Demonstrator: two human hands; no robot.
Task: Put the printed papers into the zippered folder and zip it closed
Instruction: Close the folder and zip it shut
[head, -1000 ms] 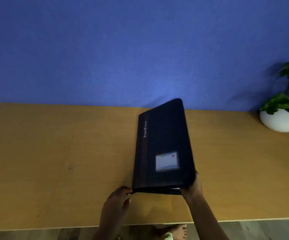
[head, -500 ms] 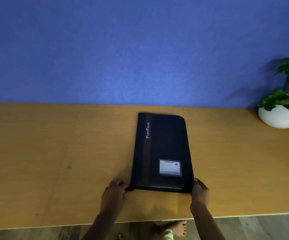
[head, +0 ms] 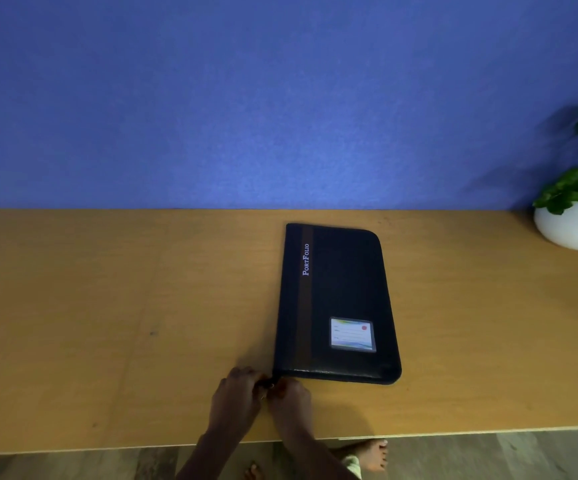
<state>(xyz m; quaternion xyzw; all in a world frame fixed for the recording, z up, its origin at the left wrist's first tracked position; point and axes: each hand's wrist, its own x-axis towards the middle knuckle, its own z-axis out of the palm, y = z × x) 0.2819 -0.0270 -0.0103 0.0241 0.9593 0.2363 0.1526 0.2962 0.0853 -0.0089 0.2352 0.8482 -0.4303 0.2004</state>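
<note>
A black zippered folder lies flat and closed on the wooden table, with a brown stripe, white "PortFolio" lettering and a name card window on its cover. No printed papers are visible. My left hand and my right hand meet at the folder's near left corner, fingers pinched around the small zipper pull there. Which hand actually holds the pull is hard to tell; both touch that corner.
A white pot with a green plant stands at the table's far right against the blue wall. The table's front edge runs just behind my wrists; bare feet show on the floor below.
The folder's cover dropped from raised to flat. My right hand moved from the folder's near right corner across to the near left corner, joining my left hand at the zipper.
</note>
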